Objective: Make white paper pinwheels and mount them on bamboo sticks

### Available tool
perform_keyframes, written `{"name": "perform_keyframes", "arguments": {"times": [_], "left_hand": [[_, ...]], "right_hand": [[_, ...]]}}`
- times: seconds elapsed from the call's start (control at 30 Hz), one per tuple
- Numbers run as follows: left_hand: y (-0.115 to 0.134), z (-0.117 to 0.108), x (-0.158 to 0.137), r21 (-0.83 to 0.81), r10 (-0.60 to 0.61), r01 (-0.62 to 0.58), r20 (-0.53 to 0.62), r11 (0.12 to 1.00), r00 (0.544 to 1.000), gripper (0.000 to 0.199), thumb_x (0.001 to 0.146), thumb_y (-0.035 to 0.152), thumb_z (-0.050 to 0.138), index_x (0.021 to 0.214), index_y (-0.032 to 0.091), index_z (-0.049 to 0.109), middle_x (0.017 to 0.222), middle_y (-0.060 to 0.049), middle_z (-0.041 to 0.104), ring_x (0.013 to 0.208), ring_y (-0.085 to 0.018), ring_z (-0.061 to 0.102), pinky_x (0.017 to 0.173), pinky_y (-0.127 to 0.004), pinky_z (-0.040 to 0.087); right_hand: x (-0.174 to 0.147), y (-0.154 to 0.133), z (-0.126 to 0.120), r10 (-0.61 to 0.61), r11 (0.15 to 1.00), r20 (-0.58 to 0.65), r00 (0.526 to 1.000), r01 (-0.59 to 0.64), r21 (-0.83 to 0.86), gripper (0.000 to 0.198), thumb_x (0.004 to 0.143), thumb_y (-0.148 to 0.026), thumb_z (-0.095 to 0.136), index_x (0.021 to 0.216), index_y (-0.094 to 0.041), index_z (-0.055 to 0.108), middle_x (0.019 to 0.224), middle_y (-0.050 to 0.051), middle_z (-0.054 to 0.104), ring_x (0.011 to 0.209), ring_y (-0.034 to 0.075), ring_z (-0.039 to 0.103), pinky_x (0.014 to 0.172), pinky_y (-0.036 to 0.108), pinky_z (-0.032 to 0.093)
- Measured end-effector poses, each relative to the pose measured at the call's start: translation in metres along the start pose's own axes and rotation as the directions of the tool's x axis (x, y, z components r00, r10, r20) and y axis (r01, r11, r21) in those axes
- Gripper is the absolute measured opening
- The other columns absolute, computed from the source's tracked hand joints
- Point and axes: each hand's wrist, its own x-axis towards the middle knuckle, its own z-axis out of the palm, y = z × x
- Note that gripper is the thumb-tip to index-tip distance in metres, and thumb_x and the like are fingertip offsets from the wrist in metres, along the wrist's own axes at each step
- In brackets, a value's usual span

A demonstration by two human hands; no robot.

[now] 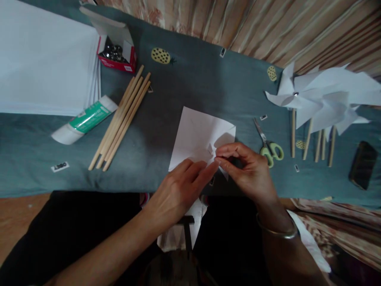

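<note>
A square sheet of white paper (196, 131) lies near the front edge of the cloth, with faint lines on it and a small raised flap near its lower right. My left hand (184, 186) rests over its lower edge, thumb and fingers closed on the paper. From the right, my right hand (247, 167) pinches the paper at the same spot, fingertips meeting the left ones. Whether anything small sits between the fingertips is hidden. Nearest to my right hand are scissors (268, 146) with green handles, lying slightly apart on the cloth.
On the left are stacked white paper (47, 59), a red box (117, 55) of shiny metal pins, a white-and-green glue tube (85, 119) and several wooden sticks (122, 119). On the right lie paper pinwheels (321, 95) on sticks and a dark phone (363, 165). A curtain (238, 24) hangs behind.
</note>
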Motion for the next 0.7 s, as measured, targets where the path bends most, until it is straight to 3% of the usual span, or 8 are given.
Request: {"name": "perform_keyframes", "arguments": {"times": [0.27, 0.7], "left_hand": [[0.001, -0.003, 0.002, 0.069, -0.024, 0.025, -0.021, 0.997, 0.999, 0.024, 0.095, 0.008, 0.05, 0.117, 0.011, 0.058, 0.107, -0.013, 0.066, 0.094, -0.02, 0.065, 0.081, -0.036, 0.062], [0.002, -0.005, 0.007, 0.155, 0.001, 0.002, -0.022, 0.988, 1.0, 0.024, 0.095, 0.01, 0.05, 0.117, 0.005, 0.057, 0.099, -0.014, 0.065, 0.088, -0.018, 0.065, 0.074, -0.029, 0.061]], "right_hand": [[0.001, -0.007, 0.007, -0.059, 0.99, -0.041, 0.997, 0.053, -0.128, 0.007, 0.083, -0.021, 0.066, 0.09, -0.022, 0.066, 0.085, 0.0, 0.072, 0.078, 0.016, 0.069, 0.077, 0.031, 0.057], [0.002, -0.015, 0.008, -0.215, 0.908, -0.023, 0.976, 0.192, -0.373, 0.01, 0.085, -0.015, 0.061, 0.093, -0.02, 0.064, 0.081, 0.003, 0.071, 0.08, 0.019, 0.068, 0.077, 0.034, 0.054]]}}
